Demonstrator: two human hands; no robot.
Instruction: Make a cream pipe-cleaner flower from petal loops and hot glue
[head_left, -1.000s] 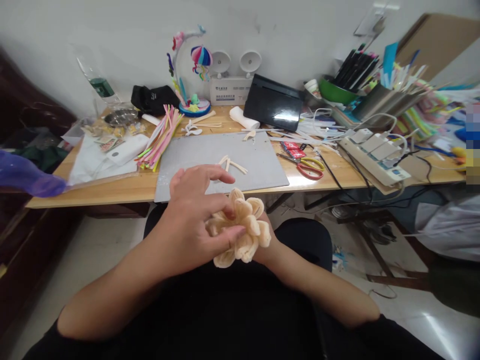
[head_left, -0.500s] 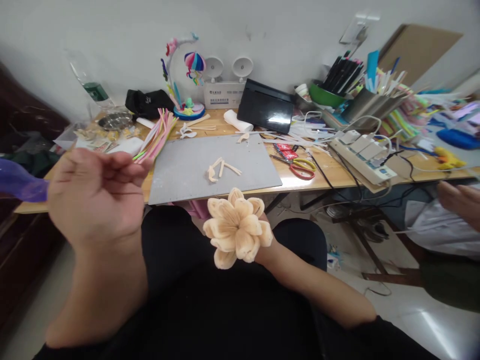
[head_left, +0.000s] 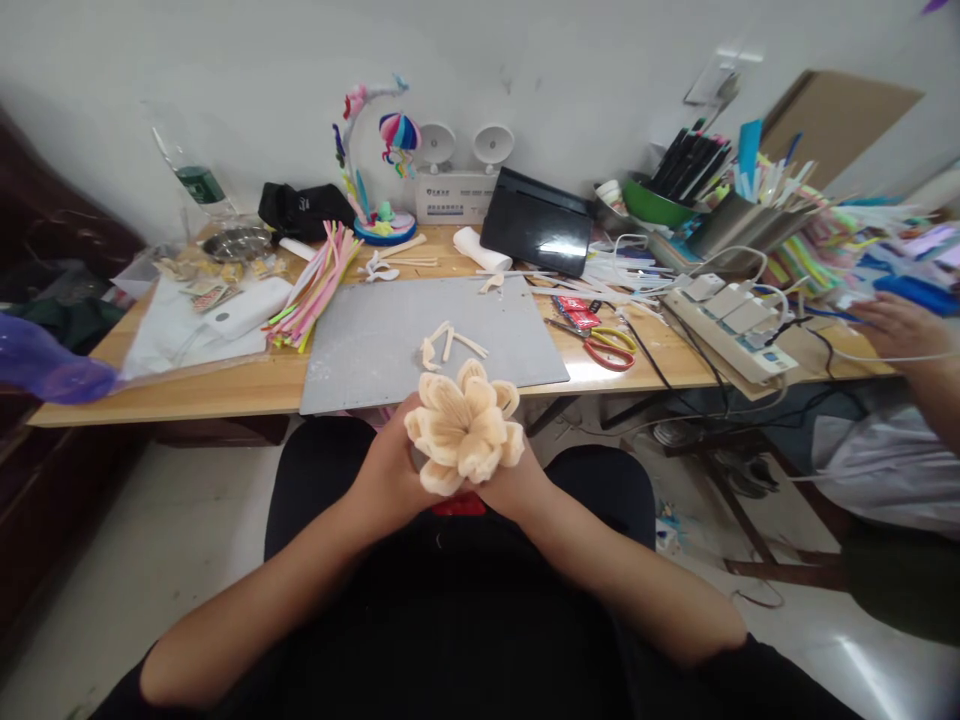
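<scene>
A cream fuzzy flower [head_left: 466, 425] with many layered petals faces up over my lap, just in front of the table edge. Beneath its right side is my right hand [head_left: 514, 480], its fingers hidden under the petals; it supports the flower from below. My left hand [head_left: 397, 465] is at the flower's left side, its fingers mostly hidden behind the petals. Cream bent stems [head_left: 448, 342] lie on the grey mat [head_left: 360, 340] beyond the flower.
Pliers [head_left: 607, 348] lie right of the mat, near a power strip [head_left: 739, 330] with cables. Pink and green stems [head_left: 319, 285] are bundled at the left. A purple balloon-like object [head_left: 52, 362] is far left. Another person's hand [head_left: 904, 325] is at the right.
My left hand has come down from the left to the flower. The flower has tilted and shifted slightly. The other person's hand has moved up onto the table.
</scene>
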